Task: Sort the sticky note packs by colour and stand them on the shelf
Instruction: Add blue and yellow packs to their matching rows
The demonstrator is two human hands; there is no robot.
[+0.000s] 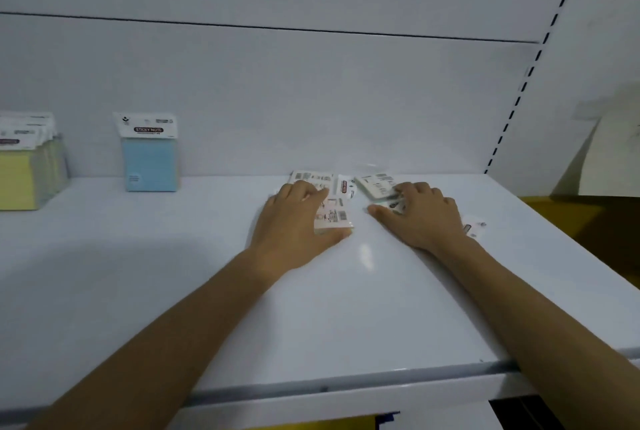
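L hand (298, 218): fingers curled over a flat pack (334, 216), barcode side up, thumb at its near edge, gripping it. R hand (422, 213): fingers bent onto a pale green pack (375, 186), thumb splayed on the shelf (173, 274); can't tell if gripped. Both packs lie mid-shelf. At left a blue pack (150, 159) stands upright, w/ yellow packs (20, 177) beyond.

bare shelf (214, 256) between blue pack (151, 163) and loose packs (332, 201), yellow packs (24, 166) crowding far left
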